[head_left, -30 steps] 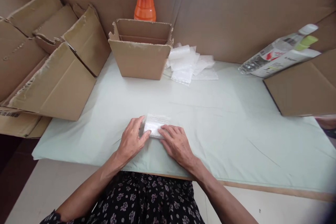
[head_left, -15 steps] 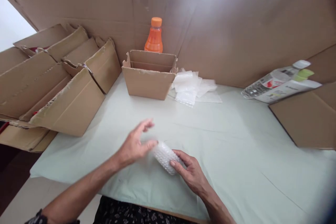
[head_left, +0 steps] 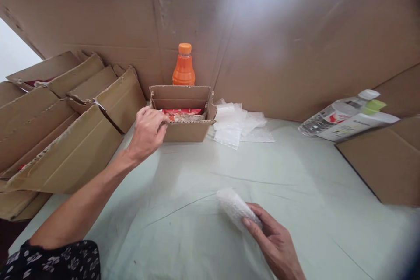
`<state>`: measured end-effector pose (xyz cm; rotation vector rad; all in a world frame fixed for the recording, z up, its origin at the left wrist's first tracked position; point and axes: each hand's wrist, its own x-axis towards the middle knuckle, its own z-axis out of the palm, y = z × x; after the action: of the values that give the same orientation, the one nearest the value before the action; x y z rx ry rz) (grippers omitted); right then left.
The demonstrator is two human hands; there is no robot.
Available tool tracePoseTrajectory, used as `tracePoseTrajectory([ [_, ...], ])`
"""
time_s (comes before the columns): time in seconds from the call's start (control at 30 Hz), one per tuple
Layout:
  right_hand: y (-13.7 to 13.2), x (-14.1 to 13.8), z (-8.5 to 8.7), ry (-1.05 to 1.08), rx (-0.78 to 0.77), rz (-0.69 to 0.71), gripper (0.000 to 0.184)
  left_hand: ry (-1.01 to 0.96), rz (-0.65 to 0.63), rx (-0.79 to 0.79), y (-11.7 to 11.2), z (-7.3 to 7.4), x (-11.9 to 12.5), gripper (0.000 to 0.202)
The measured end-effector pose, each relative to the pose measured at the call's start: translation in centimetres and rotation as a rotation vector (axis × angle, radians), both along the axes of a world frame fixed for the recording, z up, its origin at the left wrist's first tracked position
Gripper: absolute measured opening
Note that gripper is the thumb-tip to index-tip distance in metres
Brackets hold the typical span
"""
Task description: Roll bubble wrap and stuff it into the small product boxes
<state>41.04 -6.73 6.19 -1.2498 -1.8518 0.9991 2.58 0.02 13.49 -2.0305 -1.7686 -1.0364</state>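
My right hand (head_left: pixel 275 238) holds a roll of bubble wrap (head_left: pixel 236 208) between thumb and fingers, just above the cloth at the front right. Whatever may lie inside the roll is hidden. My left hand (head_left: pixel 147 133) is at the near left corner of a small open cardboard box (head_left: pixel 187 132). Its fingers curl over the rim and the thumb rests outside the front wall; the fingertips are partly hidden. Red and clear plastic packets (head_left: pixel 183 114) show inside the box.
An orange bottle (head_left: pixel 184 68) stands behind the box. Flat bubble wrap pieces (head_left: pixel 231 127) lie to its right. Cardboard compartments (head_left: pixel 68 140) fill the left side. At the right are a clear bottle (head_left: pixel 337 111), a white packet (head_left: pixel 359 120) and a cardboard piece (head_left: pixel 380 162).
My left hand has left the bubble wrap roll and reached forward to the box rim. The right hand has carried the roll to the right. The view has tilted up, showing packets in the box.
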Motion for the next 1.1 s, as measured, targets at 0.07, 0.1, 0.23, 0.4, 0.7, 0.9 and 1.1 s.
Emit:
tracePoseTrajectory([
  [0.07,1.3,0.4,2.0,-0.025,0.126,-0.016,0.019,0.007,-0.028,0.029,-3.2,0.2,1.2,0.016],
  [0.1,1.8,0.5,3.1,-0.042,0.181,-0.017,0.018,0.013,-0.035,0.035,-5.0,0.4,1.7,0.016],
  [0.23,2.4,-0.2,7.5,-0.087,0.332,-0.023,0.019,0.025,-0.047,0.003,-11.8,0.7,3.2,0.021],
  [0.4,3.0,-3.9,12.3,-0.178,0.527,0.002,0.021,-0.026,0.001,0.015,-16.4,0.1,2.9,0.026],
  [0.7,6.7,-19.8,15.8,-0.871,0.305,0.766,0.02,-0.113,-0.004,0.049,-16.5,-0.4,2.2,0.023],
  [0.9,6.3,-24.6,14.1,-1.368,0.376,0.987,0.026,-0.13,-0.039,0.063,-16.4,-0.6,2.0,0.025],
  [1.1,7.0,-17.7,15.4,-0.783,0.531,0.675,0.021,-0.272,0.13,0.232,-17.4,-2.3,0.9,0.048],
])
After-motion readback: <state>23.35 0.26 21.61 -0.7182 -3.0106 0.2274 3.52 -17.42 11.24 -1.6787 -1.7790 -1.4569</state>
